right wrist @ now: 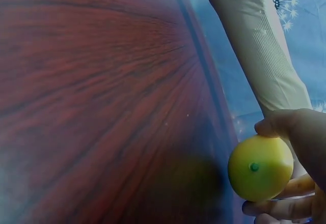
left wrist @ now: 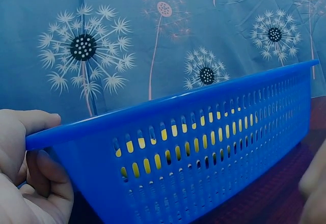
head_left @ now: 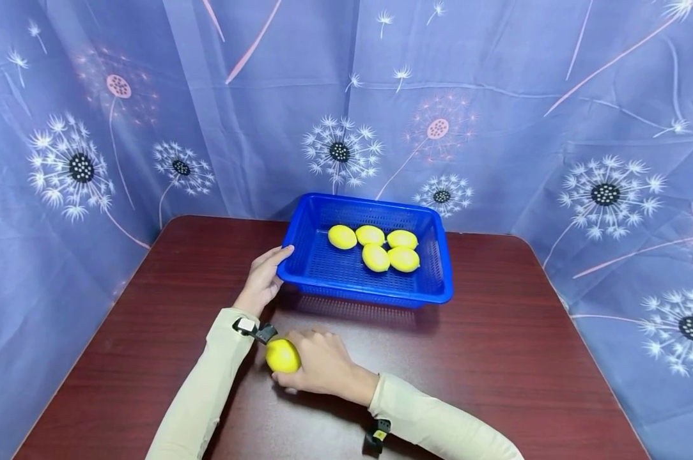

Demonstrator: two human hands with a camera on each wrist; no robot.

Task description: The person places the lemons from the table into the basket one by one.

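My left hand (head_left: 261, 278) grips the left front corner of a blue plastic basket (head_left: 352, 296), thumb over the rim and fingers curled beneath it in the left wrist view. Several yellow lemons (head_left: 376, 257) lie inside, mostly toward the middle and right; through the slots of the basket wall (left wrist: 204, 147) their yellow shows. In front of the basket, near my left wrist, my right hand (head_left: 326, 365) holds another lemon (head_left: 282, 356) between thumb and fingers. The right wrist view shows this lemon (right wrist: 261, 168) end-on, its green tip facing the camera, above the table.
The dark red wooden table (head_left: 496, 358) has its back edge against a blue curtain (head_left: 277, 128) printed with dandelions. My left forearm (head_left: 202, 390) runs alongside the right hand, close to the held lemon.
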